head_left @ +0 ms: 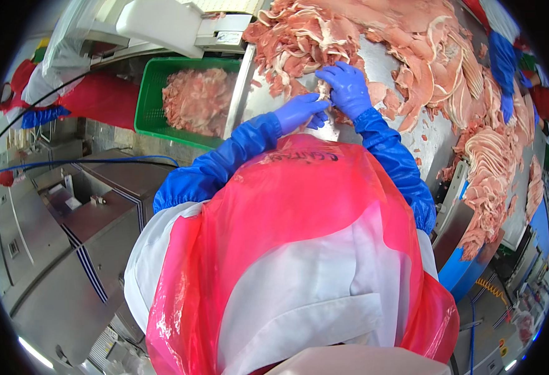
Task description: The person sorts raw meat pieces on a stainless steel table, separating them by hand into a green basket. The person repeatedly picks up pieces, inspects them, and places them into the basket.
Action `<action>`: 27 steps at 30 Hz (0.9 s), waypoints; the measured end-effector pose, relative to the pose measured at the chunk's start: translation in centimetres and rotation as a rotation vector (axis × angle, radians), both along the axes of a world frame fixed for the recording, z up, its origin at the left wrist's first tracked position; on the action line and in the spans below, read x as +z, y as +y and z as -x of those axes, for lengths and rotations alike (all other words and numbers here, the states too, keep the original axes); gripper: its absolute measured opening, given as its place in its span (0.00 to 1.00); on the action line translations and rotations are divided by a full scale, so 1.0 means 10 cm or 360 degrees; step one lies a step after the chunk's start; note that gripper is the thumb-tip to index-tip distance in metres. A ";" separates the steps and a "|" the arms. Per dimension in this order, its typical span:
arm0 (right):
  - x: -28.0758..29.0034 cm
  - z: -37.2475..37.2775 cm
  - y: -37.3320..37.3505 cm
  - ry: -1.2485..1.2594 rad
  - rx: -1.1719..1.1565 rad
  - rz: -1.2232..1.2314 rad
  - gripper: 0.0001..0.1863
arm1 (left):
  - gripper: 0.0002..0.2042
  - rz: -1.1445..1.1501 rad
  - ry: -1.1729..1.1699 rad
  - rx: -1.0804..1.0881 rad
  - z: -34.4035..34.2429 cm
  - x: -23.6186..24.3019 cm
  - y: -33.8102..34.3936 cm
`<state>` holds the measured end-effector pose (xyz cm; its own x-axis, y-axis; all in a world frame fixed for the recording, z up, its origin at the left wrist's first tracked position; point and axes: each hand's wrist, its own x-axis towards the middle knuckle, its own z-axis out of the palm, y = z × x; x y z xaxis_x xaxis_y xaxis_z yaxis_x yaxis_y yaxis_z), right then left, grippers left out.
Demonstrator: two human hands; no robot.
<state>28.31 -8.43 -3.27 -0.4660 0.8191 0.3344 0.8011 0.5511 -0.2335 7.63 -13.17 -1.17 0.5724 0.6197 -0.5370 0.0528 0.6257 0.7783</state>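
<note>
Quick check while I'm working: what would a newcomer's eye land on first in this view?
Probably the bright pink-red apron filling the centre, then the gloved left hand and right hand close together above it, at a pale scrap. Next, the sliced meat spread across the upper right, and the green crate of meat at upper left.

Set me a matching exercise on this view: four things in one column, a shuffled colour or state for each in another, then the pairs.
Column one
1. Crate
2. Plastic apron
3. Left hand
4. Coiled hose

Column two
A. Yellow, at the lower right
B. Gloved in purple-blue
C. Green, with meat inside
D. Reddish-pink, see-through

Pairs: 1-C, 2-D, 3-B, 4-A
</note>
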 end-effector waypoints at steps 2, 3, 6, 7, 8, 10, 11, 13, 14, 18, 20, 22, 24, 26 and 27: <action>-0.03 0.04 0.10 0.0016 -0.0033 0.0205 0.16 | 0.18 -0.0125 0.0148 -0.0018 0.09 0.09 0.02; 0.00 0.05 0.15 0.0097 -0.0123 0.0256 0.16 | 0.17 -0.0213 0.0215 -0.0052 0.18 0.18 0.08; 0.06 0.05 0.19 0.0136 -0.0472 0.0314 0.14 | 0.19 -0.0331 0.0231 0.0021 0.29 0.42 0.16; 0.04 0.08 0.20 0.0168 -0.0616 0.0343 0.14 | 0.19 -0.0361 0.0251 0.0048 0.29 0.50 0.16; 0.00 0.07 0.22 0.0198 -0.0760 0.0371 0.15 | 0.19 -0.0545 0.0169 -0.0043 0.29 0.50 0.11; -0.35 -0.17 0.45 0.0306 -0.1121 0.0302 0.16 | 0.17 -0.0744 -0.0004 -0.0213 0.34 0.66 0.00; -0.68 -0.68 0.57 0.0366 -0.1414 0.0195 0.18 | 0.16 -0.0401 -0.0047 -0.0233 0.31 0.86 -0.04; -0.67 -1.09 0.67 0.0408 -0.1413 0.0470 0.24 | 0.16 -0.0306 0.0118 -0.0091 0.46 0.93 -0.18; -0.63 -1.20 0.69 0.0531 -0.1457 0.0542 0.27 | 0.18 -0.0390 0.0037 -0.0016 0.58 0.85 -0.21; -0.94 -1.65 0.30 0.0456 -0.1336 0.0497 0.28 | 0.22 -0.0285 0.0333 0.0339 0.82 0.68 -0.25; -1.08 -1.65 -0.02 0.0299 -0.1310 0.0482 0.28 | 0.22 -0.0311 0.0335 0.0347 0.88 0.63 -0.27; -1.23 -1.72 -0.42 0.0464 -0.1300 0.0522 0.25 | 0.22 -0.0339 0.0335 0.0268 0.86 0.49 -0.22; -1.11 -1.60 -0.74 0.0271 -0.1240 0.0642 0.23 | 0.22 -0.0319 0.0388 0.0278 0.72 0.44 -0.21; -0.52 -1.14 -0.94 0.0851 -0.0979 0.0833 0.26 | 0.21 -0.0301 0.0366 0.0314 0.64 0.36 -0.21; -0.27 -1.01 -1.02 0.0789 -0.0976 0.0633 0.27 | 0.21 -0.0317 0.0297 0.0344 0.51 0.34 -0.17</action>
